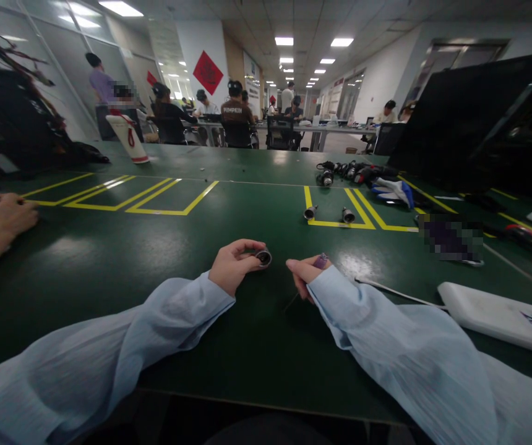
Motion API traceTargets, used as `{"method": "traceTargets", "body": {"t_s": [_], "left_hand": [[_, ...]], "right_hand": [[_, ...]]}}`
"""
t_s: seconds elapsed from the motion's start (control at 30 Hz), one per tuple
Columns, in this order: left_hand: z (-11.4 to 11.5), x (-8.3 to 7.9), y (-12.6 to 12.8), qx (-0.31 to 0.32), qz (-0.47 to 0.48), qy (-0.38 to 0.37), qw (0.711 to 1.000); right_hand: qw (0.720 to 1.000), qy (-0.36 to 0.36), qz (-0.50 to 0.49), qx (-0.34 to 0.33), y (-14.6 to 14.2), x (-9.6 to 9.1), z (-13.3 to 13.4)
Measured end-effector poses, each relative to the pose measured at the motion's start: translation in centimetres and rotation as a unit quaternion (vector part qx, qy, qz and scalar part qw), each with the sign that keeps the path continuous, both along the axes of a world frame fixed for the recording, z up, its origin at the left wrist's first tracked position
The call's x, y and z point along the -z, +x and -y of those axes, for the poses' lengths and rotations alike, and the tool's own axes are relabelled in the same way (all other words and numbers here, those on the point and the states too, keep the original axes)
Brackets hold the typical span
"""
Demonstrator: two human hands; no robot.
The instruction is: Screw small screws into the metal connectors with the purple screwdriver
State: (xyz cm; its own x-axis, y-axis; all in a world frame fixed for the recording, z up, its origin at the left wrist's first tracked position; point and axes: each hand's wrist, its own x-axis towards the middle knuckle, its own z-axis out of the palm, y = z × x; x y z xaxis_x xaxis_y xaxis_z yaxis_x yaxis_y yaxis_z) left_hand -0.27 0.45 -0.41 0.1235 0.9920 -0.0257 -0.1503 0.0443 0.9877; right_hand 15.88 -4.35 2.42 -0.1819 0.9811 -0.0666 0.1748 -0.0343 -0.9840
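Note:
My left hand (pixel 234 266) pinches a small dark metal cylindrical part (pixel 263 258) between thumb and fingers, its round open end facing me. To the right, my right hand (pixel 307 275) is closed around a screwdriver with a purple handle (pixel 321 261). Its thin shaft (pixel 291 302) points down and to the left, away from the metal part. Beyond my hands, two similar cup-shaped metal parts stand on the green table: one on the left (pixel 310 213) and one on the right (pixel 348 215), by the yellow tape.
Dark cylindrical parts with cables (pixel 326 176) lie at the back right, beside blue-and-white gloves (pixel 393 190). A white power strip (pixel 502 318) is at my right. Another person's hand (pixel 4 216) rests at the left edge. A white cup (pixel 129 139) stands at the back left.

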Motion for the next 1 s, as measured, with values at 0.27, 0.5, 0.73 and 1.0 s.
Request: {"method": "traceTargets", "body": {"t_s": [0.27, 0.5, 0.73, 1.0], "left_hand": [[0.3, -0.4, 0.2, -0.005, -0.005, 0.009, 1.0], [0.4, -0.6, 0.2, -0.001, -0.002, -0.001, 1.0], [0.5, -0.6, 0.3, -0.004, 0.015, 0.003, 1.0], [0.7, -0.6, 0.4, -0.006, -0.002, 0.015, 1.0]], "right_hand": [[0.997, 0.011, -0.068, -0.028, 0.2, 1.7, -0.6], [0.978, 0.199, -0.059, 0.01, 0.6, 2.4, -0.5], [0.895, 0.437, 0.085, 0.012, 0.0, 3.1, -0.7], [0.855, 0.496, 0.149, -0.007, -0.3, 3.3, -0.9]]}}
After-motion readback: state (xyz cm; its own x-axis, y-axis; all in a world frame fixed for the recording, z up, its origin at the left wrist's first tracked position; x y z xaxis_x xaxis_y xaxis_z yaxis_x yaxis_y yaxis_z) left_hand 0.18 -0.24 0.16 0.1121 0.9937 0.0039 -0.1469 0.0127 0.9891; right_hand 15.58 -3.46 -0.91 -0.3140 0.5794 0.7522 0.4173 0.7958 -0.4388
